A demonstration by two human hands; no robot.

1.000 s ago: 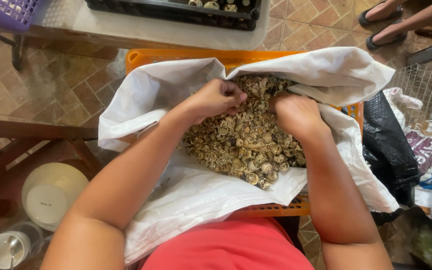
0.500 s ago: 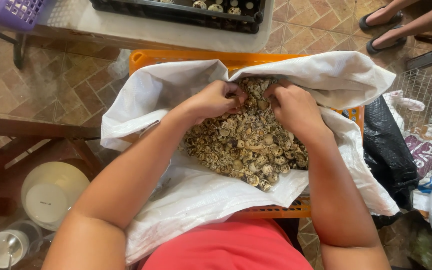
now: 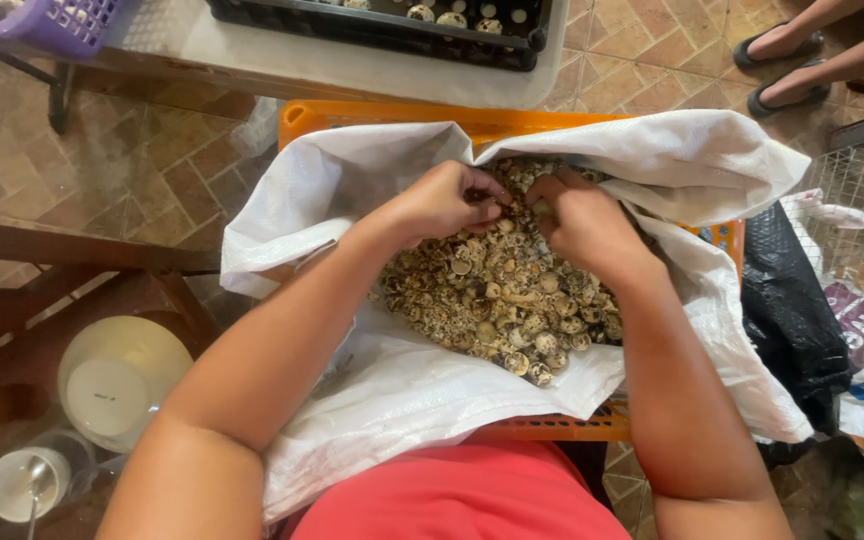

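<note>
Eggshells (image 3: 497,305), small, speckled and broken, lie heaped in the hollow of a white woven sack (image 3: 402,400) that lines an orange crate (image 3: 382,115). Both hands work at the far edge of that heap, close together over the shells. The left hand (image 3: 447,200) is curled, fingertips pinched on something small that its own fingers hide; whether it is a shell or a whole egg cannot be told. The right hand (image 3: 582,220) is likewise bent inward, its fingers closed toward the left hand's, and what it grips is also hidden. The bulk of the shells lies below both hands, toward the person's body, with neither hand clearly nearer. The pile has no marked long axis; it spreads roughly round in the sack.

Beyond the crate stands a desk (image 3: 352,70) with a pale top, carrying a black tray (image 3: 382,25) of small speckled eggs and a purple basket (image 3: 42,20). The floor (image 3: 142,160) is brown tile. At the far right another person's sandalled feet (image 3: 782,70) show, and a black bag (image 3: 787,300) sits beside the crate.
</note>
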